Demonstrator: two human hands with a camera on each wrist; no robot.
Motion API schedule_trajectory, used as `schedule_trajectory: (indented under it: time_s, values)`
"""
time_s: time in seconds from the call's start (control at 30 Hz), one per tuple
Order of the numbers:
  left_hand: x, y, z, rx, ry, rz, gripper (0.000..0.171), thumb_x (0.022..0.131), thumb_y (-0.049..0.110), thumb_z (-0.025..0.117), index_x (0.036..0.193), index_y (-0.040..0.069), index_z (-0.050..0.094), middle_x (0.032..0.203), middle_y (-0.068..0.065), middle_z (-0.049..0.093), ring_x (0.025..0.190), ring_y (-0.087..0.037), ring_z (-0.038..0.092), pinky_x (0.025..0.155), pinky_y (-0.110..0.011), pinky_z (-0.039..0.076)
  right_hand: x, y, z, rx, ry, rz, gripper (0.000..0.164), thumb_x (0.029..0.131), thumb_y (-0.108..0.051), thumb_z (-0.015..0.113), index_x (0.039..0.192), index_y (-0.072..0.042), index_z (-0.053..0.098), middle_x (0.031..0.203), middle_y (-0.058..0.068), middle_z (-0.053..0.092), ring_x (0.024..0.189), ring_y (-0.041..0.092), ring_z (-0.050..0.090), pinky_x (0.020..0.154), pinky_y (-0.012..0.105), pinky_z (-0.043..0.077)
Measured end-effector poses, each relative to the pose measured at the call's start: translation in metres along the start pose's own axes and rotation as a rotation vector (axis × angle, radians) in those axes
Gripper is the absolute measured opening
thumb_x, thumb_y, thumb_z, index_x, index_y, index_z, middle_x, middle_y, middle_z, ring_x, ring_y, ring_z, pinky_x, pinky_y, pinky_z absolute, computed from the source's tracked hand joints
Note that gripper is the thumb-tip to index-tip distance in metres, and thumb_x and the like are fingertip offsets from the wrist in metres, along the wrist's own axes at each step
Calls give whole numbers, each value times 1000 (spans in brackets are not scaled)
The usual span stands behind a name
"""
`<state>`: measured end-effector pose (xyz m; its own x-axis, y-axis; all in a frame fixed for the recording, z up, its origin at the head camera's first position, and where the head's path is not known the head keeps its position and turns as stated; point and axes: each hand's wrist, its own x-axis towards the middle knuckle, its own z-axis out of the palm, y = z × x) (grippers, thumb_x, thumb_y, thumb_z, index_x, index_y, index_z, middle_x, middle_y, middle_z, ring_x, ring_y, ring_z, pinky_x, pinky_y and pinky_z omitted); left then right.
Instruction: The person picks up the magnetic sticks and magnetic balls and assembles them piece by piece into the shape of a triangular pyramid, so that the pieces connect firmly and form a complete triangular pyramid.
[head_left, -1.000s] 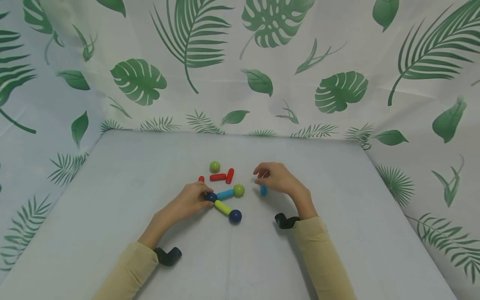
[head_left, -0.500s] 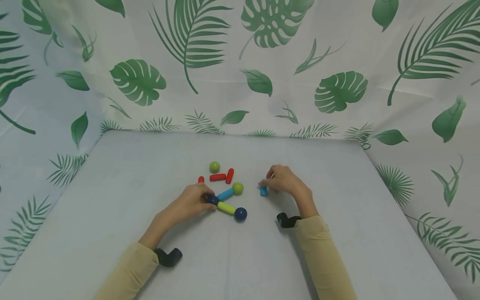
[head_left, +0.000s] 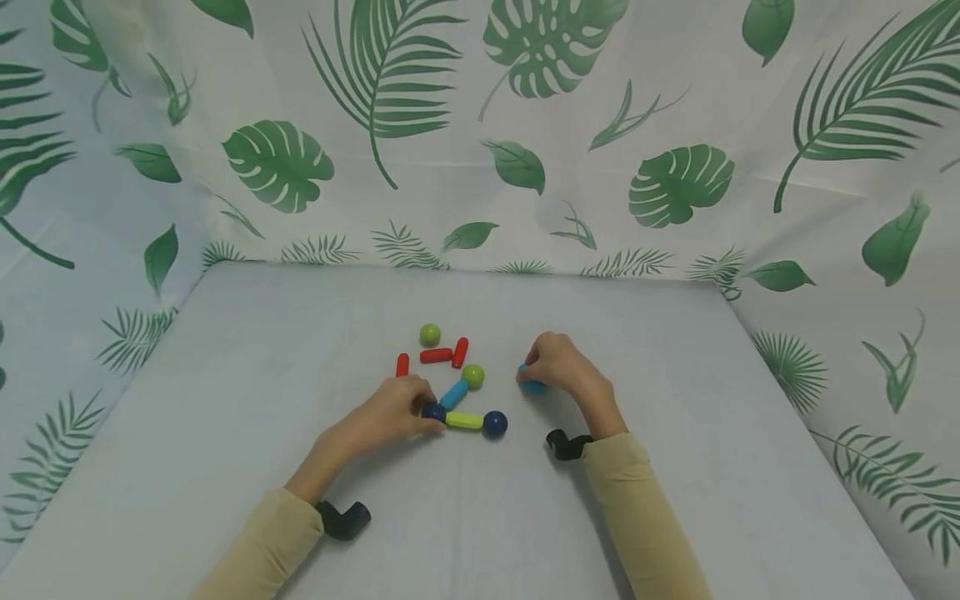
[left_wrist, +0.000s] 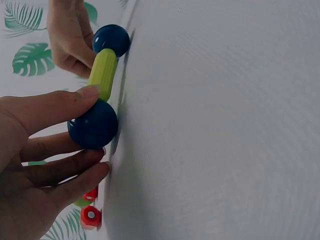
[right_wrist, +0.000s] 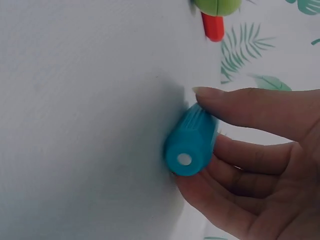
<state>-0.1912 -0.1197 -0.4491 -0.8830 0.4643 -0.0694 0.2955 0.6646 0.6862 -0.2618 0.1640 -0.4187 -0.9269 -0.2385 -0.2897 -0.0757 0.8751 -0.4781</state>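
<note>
My left hand [head_left: 393, 412] holds a dark blue ball [left_wrist: 92, 125] between thumb and fingers. A yellow-green rod [head_left: 465, 421] joins this ball to a second dark blue ball [head_left: 495, 424]. From the held ball a light blue rod [head_left: 453, 395] also runs to a green ball [head_left: 473, 376], making a V shape on the table. Farther right, my right hand [head_left: 564, 367] pinches a separate blue rod [right_wrist: 190, 142], thumb above and fingers below; its near end shows a pale round dot. In the head view that rod is partly hidden by the hand.
Behind the joined pieces lie two red rods, one level [head_left: 436, 356] and one slanted [head_left: 461, 352]. A third red rod [head_left: 402, 365] is just beyond the left hand. A loose green ball [head_left: 430, 335] sits at the back. Leaf-printed cloth [head_left: 435, 175] walls the white table [head_left: 652, 333].
The left hand has come slightly nearer, swinging the joined pieces so the yellow-green rod lies nearly level. The right hand, earlier above the loose blue rod, now grips it, and the rod has turned.
</note>
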Motion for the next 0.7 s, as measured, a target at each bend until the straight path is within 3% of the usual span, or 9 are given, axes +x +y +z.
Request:
schedule_trajectory:
  time_s: [0.23, 0.5, 0.7]
  values:
    - [-1, 2, 2, -31, -6, -26, 32, 83, 20, 87, 106, 4, 71, 85, 0, 61, 77, -14, 54, 67, -23, 50, 1, 0, 1, 35, -21, -34, 32, 89, -21, 77, 110, 3, 77, 109, 14, 75, 93, 23, 68, 82, 38, 58]
    - [-2, 2, 2, -48, 1, -24, 39, 84, 16, 86, 118, 2, 71, 94, 0, 65, 83, -14, 56, 72, -23, 52, 8, 11, 4, 283, -121, -66, 33, 90, -28, 79, 112, -4, 78, 101, 4, 77, 89, 16, 68, 86, 35, 56]
    - [-2, 2, 1, -57, 4, -21, 34, 84, 15, 86, 112, 4, 70, 93, 0, 65, 82, -14, 56, 72, -23, 52, 8, 9, 5, 391, -198, -76, 33, 91, -25, 77, 116, -2, 76, 102, 5, 77, 87, 15, 71, 91, 36, 57]
